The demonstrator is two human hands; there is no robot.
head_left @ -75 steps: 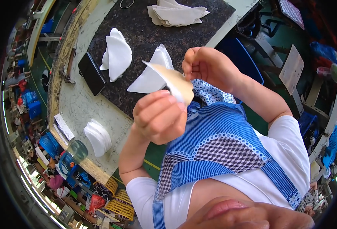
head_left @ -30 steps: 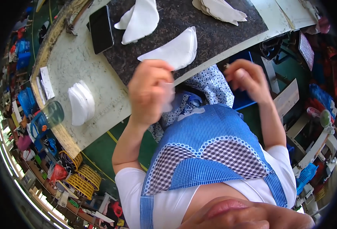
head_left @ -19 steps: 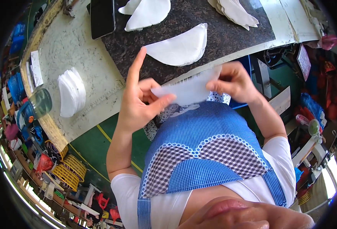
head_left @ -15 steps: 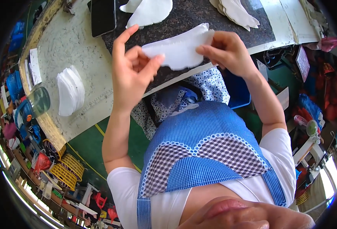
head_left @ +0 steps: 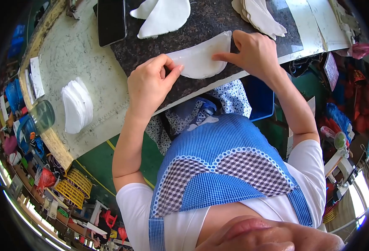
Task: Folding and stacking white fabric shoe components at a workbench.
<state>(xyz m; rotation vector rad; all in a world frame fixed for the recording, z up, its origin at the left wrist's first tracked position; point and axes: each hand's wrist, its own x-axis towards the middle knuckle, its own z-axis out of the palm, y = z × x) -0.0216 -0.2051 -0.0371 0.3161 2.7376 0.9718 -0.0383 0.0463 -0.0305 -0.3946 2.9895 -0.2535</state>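
Above the near edge of a dark speckled slab (head_left: 151, 49), I hold a white curved piece of cloth-like material (head_left: 199, 60) by its two ends. The left end is pinched between thumb and fingers of my left hand (head_left: 151, 81). My right hand (head_left: 253, 54) grips the other end, its thumb lying on the front face and its fingers at the far edge. Farther back on the slab lie loose white curved pieces (head_left: 165, 19). To their right is a stack of cream-white pieces (head_left: 260, 16), partly behind my right hand.
A neat pile of white curved pieces (head_left: 77, 106) sits on the worn pale table (head_left: 96, 79) at left. A black phone (head_left: 111, 23) lies by the slab's left edge. A clear jar (head_left: 43, 115) stands at the table's left rim. Below the table is a blue bin (head_left: 262, 100).
My left hand has turned inward, and its raised index finger has come down onto the piece. The piece now shows its curved face more flatly, lower over the slab.
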